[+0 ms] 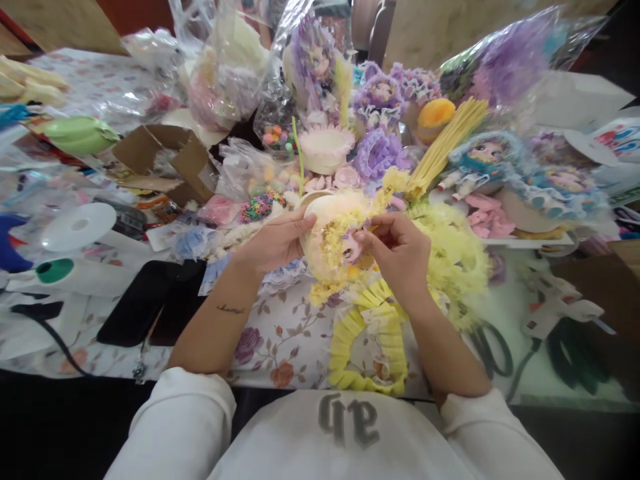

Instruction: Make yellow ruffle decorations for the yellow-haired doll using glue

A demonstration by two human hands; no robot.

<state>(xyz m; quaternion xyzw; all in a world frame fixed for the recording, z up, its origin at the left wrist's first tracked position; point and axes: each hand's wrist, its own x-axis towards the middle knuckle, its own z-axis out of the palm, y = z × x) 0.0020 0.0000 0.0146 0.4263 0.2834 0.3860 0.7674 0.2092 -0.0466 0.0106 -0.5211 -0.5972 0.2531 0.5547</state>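
Observation:
A doll [333, 240] with fluffy pale-yellow trim around its face lies tilted above the table. My left hand [280, 243] is closed on its pale rounded side, thumb on top. At the other edge of the face, the fingers of my right hand [397, 250] are pinched together; whatever is between them is too small to make out. Fluffy yellow tulle [453, 260] lies beside my right wrist. Below the doll, a pleated yellow ribbon strip [345, 343] forms a loop on the floral cloth [275, 340].
A glue gun [563, 307] with its cable lies at right. Phone-like black slabs [137, 303] and a white spool [77, 227] are at left. Behind stand a cardboard box [165, 163], yellow stems [447, 147], purple dolls [379, 97] and a blue-trimmed doll [485, 157].

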